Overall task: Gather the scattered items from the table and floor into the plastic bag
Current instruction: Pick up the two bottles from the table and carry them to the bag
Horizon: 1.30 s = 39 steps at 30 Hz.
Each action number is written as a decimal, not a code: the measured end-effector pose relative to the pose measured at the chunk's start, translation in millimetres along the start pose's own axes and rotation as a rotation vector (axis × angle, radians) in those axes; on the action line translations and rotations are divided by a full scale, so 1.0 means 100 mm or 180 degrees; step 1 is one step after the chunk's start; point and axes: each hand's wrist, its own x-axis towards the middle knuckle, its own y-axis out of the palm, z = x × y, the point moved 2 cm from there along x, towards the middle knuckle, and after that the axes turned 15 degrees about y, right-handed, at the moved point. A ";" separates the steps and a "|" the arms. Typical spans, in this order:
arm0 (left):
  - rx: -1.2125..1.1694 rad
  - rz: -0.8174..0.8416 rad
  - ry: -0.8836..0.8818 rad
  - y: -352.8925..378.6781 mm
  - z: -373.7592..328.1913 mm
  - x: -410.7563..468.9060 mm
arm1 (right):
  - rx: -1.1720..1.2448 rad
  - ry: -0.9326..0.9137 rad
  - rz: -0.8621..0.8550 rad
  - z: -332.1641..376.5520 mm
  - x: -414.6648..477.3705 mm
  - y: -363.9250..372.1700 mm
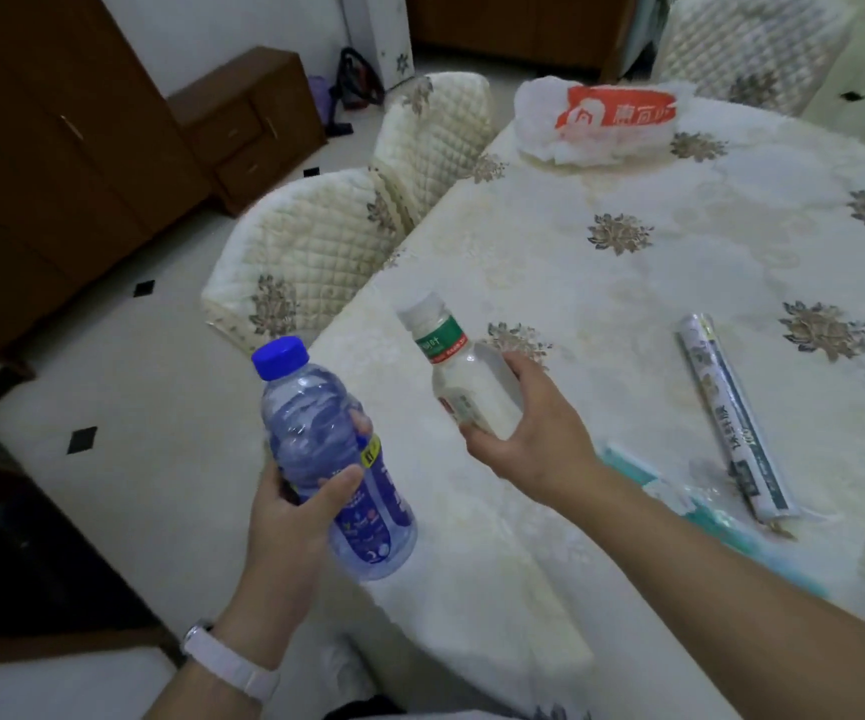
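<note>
My left hand wrapped round blue bottle, off the table edge over floor | my right hand clasping white bottle above table corner | roll right of it | bag at far edge, open cloth between.

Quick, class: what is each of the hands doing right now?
Left hand: closed around the blue-capped bottle.
Right hand: closed around the white-capped bottle.
</note>
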 end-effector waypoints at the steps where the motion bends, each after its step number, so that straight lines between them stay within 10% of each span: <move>1: -0.0059 0.0015 -0.0009 -0.17 -0.04 0.05 | 0.0047 -0.0015 0.0037 0.13 -0.02 0.16; 18: 0.0136 -0.0604 0.0187 -3.41 -0.39 1.35 | 0.0326 -0.0290 0.0461 2.38 0.05 2.93; 39: 0.0529 -0.1278 0.0135 -4.72 -0.45 4.24 | 0.0555 -0.0396 0.1232 4.38 2.76 4.82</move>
